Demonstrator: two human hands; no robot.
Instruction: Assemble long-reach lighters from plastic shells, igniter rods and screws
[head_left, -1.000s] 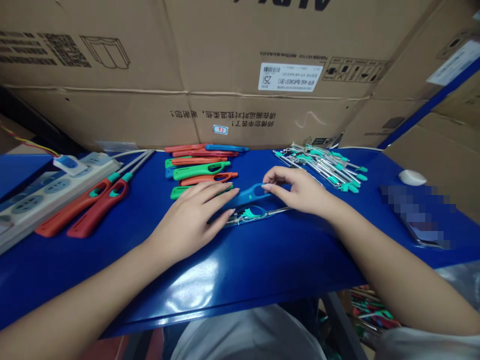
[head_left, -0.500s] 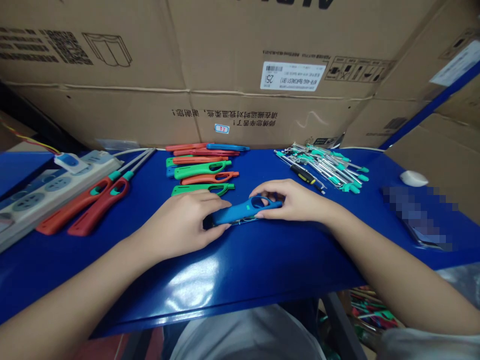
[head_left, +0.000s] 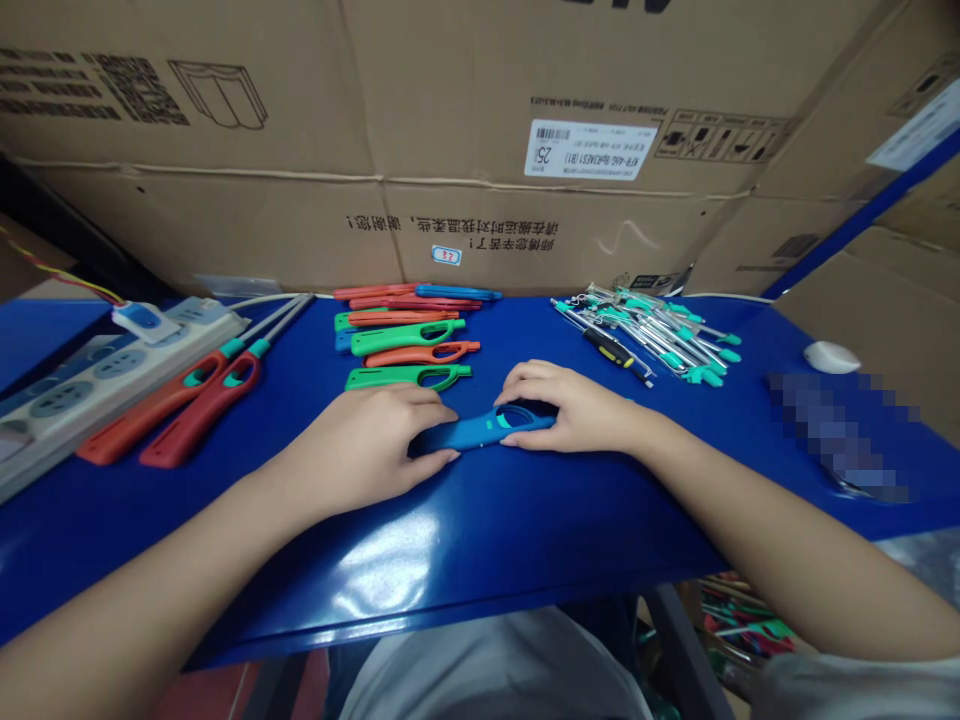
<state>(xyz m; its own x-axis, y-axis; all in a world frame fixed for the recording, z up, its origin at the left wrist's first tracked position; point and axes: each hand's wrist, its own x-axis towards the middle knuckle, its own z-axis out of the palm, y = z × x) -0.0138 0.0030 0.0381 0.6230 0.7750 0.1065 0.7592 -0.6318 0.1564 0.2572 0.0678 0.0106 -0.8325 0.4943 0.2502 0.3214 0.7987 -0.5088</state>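
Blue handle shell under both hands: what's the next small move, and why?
Probably press down along the blue shell to seat it: the left hand covers one end, the right hand pinches the ring end, and it lies flat on the table.

blue handle [head_left: 480, 430]: now pressed flat on the bench [head_left: 480, 545], hiding the metal insert
left hand [head_left: 367, 445]: curled over its end

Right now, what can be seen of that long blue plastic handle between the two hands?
The long blue plastic handle looks like smooth moulded plastic. It is slim, with an oval finger loop and a teal part showing inside it. It lies nearly flat and crosswise on the glossy blue table. The left hand covers its left end, and the right hand pinches the loop end.
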